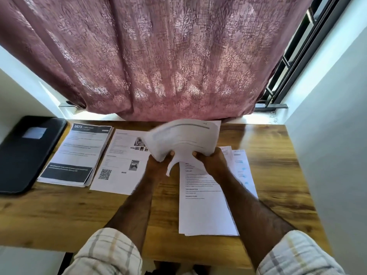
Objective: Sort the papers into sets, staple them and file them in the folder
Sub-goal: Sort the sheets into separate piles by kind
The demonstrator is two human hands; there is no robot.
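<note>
**Desk inventory: papers in hand, piles laid out**

Head view. We list, from left to right:

- Black folder (pixel 27 153), closed, flat at the left end of the wooden desk (pixel 278 175), a pale label on its cover.
- Stack with a dark header and dark footer band (pixel 76 153), just beside the folder, several sheets deep.
- Single sheet with small photos and a QR code (pixel 121 163), next to that stack, its left edge touching or slightly overlapping it.
- Sheaf of papers (pixel 182 135), held up above the desk and blurred, its lower edge curling.
- Left hand (pixel 158 165), fingers curled round the sheaf's lower left edge, thumb on top.
- Right hand (pixel 212 161), gripping the sheaf's lower right edge, thumb on top.
- Text pile (pixel 204 205) under the right forearm, with another pile bearing blue marks (pixel 242 167) fanned out beneath it to the right.

Behind the desk we note a pink patterned curtain (pixel 158 56).
</note>
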